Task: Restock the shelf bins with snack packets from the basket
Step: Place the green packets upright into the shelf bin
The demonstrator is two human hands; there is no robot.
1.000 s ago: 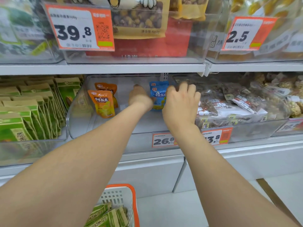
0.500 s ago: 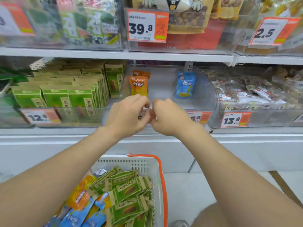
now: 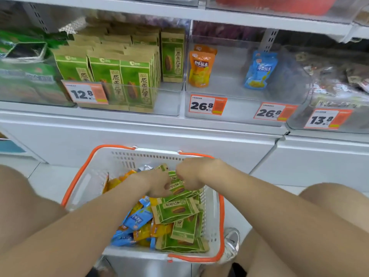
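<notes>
A white basket (image 3: 119, 159) with orange handles stands on the floor below the shelf. It holds several green packets (image 3: 175, 210), blue packets (image 3: 137, 219) and orange packets (image 3: 147, 231). Both my hands are down inside it at the far side. My left hand (image 3: 156, 183) curls its fingers onto a green packet (image 3: 176, 188) on top of the pile, thumb on its face. My right hand (image 3: 189, 174) pinches the same cluster of green packets from the right. On the shelf, a clear bin (image 3: 235, 90) holds one orange packet (image 3: 201, 66) and one blue packet (image 3: 259, 70).
Left of that bin, another bin (image 3: 169, 100) is packed with upright green packets (image 3: 117, 80). A bin of mixed clear-wrapped snacks (image 3: 339, 76) sits at the right. Orange price tags (image 3: 207, 104) hang on the bin fronts. My knees flank the basket; a shoe (image 3: 231, 242) is beside it.
Both hands left the middle shelf bin, came together in front of it, then dropped into the basket onto the green packets. The view tilted down.
</notes>
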